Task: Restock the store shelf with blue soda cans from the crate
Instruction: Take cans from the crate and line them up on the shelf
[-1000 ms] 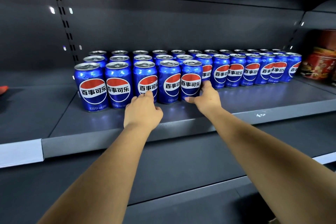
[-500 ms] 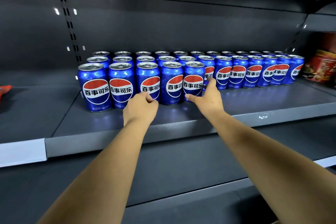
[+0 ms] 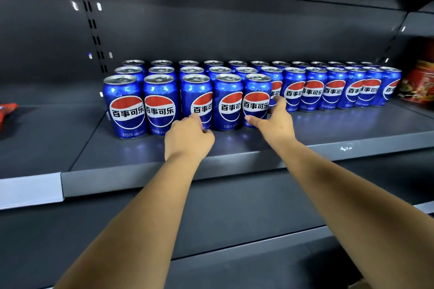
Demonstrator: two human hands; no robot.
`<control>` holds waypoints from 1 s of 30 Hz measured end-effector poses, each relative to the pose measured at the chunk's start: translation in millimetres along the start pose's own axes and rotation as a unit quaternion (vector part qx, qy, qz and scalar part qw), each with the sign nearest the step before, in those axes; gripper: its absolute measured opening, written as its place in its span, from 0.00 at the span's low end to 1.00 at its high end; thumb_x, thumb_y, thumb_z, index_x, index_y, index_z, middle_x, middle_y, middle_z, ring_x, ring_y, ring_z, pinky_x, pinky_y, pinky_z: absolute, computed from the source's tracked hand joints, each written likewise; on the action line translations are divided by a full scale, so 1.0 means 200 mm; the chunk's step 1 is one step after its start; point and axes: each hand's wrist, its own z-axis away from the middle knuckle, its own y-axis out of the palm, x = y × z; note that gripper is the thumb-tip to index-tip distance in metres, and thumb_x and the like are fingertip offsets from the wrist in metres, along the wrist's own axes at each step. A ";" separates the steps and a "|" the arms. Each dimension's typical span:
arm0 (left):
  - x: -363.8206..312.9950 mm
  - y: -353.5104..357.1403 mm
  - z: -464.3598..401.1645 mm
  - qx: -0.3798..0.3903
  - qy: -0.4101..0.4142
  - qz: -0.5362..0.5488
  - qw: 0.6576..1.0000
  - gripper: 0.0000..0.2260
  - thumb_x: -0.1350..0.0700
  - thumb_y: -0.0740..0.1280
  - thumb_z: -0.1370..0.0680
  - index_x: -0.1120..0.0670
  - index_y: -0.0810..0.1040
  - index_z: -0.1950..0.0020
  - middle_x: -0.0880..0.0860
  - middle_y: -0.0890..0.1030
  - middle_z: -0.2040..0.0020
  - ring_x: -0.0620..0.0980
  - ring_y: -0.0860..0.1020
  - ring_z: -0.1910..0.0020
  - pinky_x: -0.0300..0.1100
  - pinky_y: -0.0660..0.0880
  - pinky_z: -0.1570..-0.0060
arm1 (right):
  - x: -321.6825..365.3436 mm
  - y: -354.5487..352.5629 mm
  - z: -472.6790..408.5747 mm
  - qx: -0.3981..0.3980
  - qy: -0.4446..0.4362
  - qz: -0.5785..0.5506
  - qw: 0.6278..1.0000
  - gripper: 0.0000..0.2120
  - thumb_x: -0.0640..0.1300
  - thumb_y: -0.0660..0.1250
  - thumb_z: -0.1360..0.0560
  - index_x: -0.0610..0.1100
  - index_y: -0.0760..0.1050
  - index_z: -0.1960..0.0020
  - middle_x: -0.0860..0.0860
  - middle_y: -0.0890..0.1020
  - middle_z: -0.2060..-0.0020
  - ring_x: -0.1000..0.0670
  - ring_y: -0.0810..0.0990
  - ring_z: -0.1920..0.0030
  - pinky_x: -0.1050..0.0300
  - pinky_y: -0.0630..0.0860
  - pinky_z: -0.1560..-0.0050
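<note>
Your shelf (image 3: 234, 159) already carries three rows of blue soda cans (image 3: 312, 91), though the front row stops at its fifth can (image 3: 257, 98), so I judge that row still needs filling rightwards. Your left hand (image 3: 187, 139) touches the third front can (image 3: 196, 98) with curled fingers, your right hand (image 3: 276, 122) spreads thumb and fingers around the fifth. The crate is out of view, and whether either hand truly grips I cannot tell.

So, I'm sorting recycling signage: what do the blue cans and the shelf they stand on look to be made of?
The blue cans look like thin aluminium: glossy printed sides with highlights and bare silver pull-tab lids. The shelf looks like sheet steel with a matte dark grey painted or powder coat, to judge by its folded front lip, a small chip and the dull can reflections.
</note>
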 end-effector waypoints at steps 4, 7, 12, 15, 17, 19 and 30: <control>-0.01 0.00 0.01 0.003 0.013 -0.015 1.000 0.08 0.57 0.61 0.24 0.57 0.74 0.48 0.55 0.78 0.49 0.56 0.73 0.48 0.45 0.68 0.54 | 0.01 -0.01 0.01 -0.008 0.002 -0.006 1.000 0.40 0.47 0.76 0.32 0.46 0.57 0.28 0.45 0.74 0.36 0.44 0.73 0.36 0.48 0.72 0.37; 0.01 -0.01 0.03 0.013 0.017 -0.003 1.000 0.08 0.58 0.61 0.24 0.57 0.75 0.48 0.55 0.78 0.49 0.56 0.74 0.48 0.45 0.70 0.54 | 0.02 -0.03 0.05 -0.012 0.005 0.010 1.000 0.40 0.46 0.76 0.32 0.45 0.57 0.29 0.46 0.73 0.35 0.44 0.72 0.35 0.48 0.71 0.37; 0.03 -0.08 0.12 0.034 0.000 0.053 0.998 0.08 0.59 0.63 0.25 0.56 0.76 0.46 0.53 0.78 0.51 0.55 0.76 0.47 0.45 0.72 0.50 | 0.03 -0.10 0.20 -0.008 -0.013 0.033 0.999 0.34 0.47 0.75 0.32 0.42 0.61 0.33 0.45 0.71 0.34 0.43 0.69 0.33 0.46 0.68 0.35; 0.00 -0.11 0.22 0.038 0.027 0.022 0.999 0.12 0.59 0.64 0.25 0.58 0.75 0.42 0.56 0.78 0.45 0.56 0.76 0.46 0.46 0.72 0.47 | 0.00 -0.18 0.31 0.020 -0.049 0.035 0.998 0.34 0.46 0.74 0.30 0.40 0.60 0.31 0.45 0.70 0.33 0.43 0.68 0.33 0.47 0.68 0.35; -0.04 -0.11 0.29 0.026 0.039 0.018 0.999 0.12 0.60 0.63 0.25 0.58 0.75 0.41 0.57 0.78 0.45 0.55 0.76 0.46 0.46 0.72 0.46 | -0.02 -0.25 0.38 0.037 -0.070 0.035 0.996 0.36 0.46 0.74 0.30 0.40 0.59 0.30 0.45 0.69 0.33 0.44 0.67 0.32 0.49 0.67 0.34; -0.09 -0.10 0.37 0.017 0.041 0.017 0.999 0.13 0.60 0.63 0.25 0.58 0.75 0.41 0.57 0.78 0.45 0.55 0.75 0.45 0.47 0.72 0.45 | -0.05 -0.32 0.43 0.056 -0.079 0.051 0.994 0.35 0.46 0.73 0.29 0.41 0.60 0.29 0.45 0.69 0.33 0.44 0.67 0.32 0.50 0.67 0.35; -0.25 0.09 0.94 0.020 -0.034 -0.022 0.999 0.14 0.60 0.63 0.24 0.58 0.74 0.39 0.55 0.76 0.42 0.54 0.72 0.41 0.48 0.71 0.43 | -0.44 -0.63 0.72 0.219 -0.026 0.074 0.973 0.31 0.46 0.72 0.28 0.42 0.62 0.30 0.46 0.69 0.33 0.46 0.71 0.37 0.59 0.69 0.47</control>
